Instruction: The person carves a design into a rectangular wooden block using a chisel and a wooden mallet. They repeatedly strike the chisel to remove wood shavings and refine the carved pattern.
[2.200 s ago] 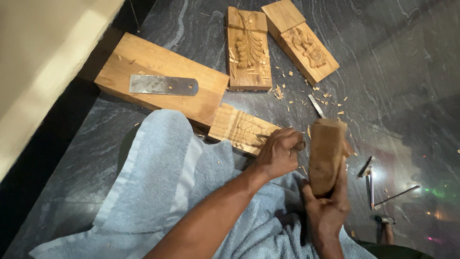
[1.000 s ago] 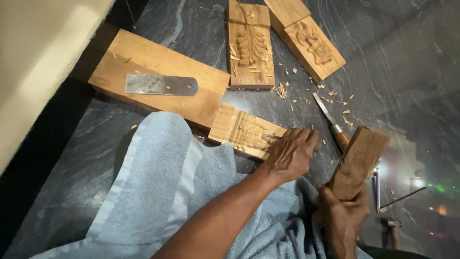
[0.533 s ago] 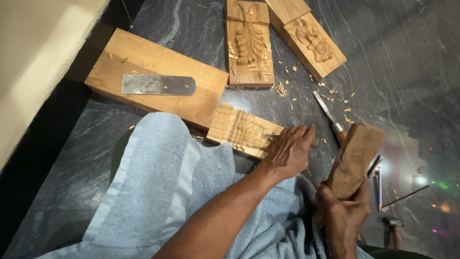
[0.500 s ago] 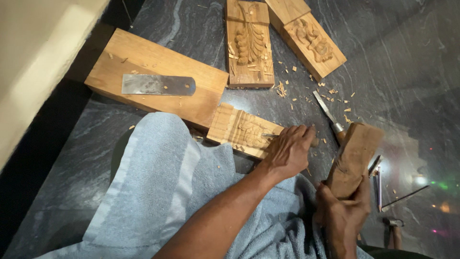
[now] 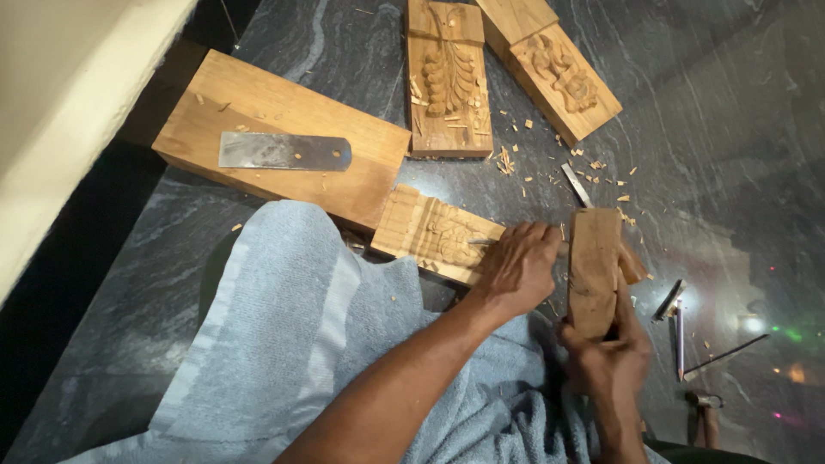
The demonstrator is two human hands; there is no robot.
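Dark stone floor point(image 5: 705, 129), left hand point(image 5: 516, 266) gripping chisel point(image 5: 481, 242), right hand point(image 5: 606, 361) raising mallet point(image 5: 595, 271)

left hand point(image 5: 516, 266): fingers curled, palm down, forearm extended | right hand point(image 5: 614, 361): fisted grip, just beside left

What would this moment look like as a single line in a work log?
left hand: holds chisel on carved wooden block | right hand: grips wooden mallet | floor: chips, two carved panels, plank with metal blade

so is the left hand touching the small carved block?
Touching. The head view shows the left hand resting on the right end of the small carved block, its fingers lying over the carving and pinching a thin chisel.
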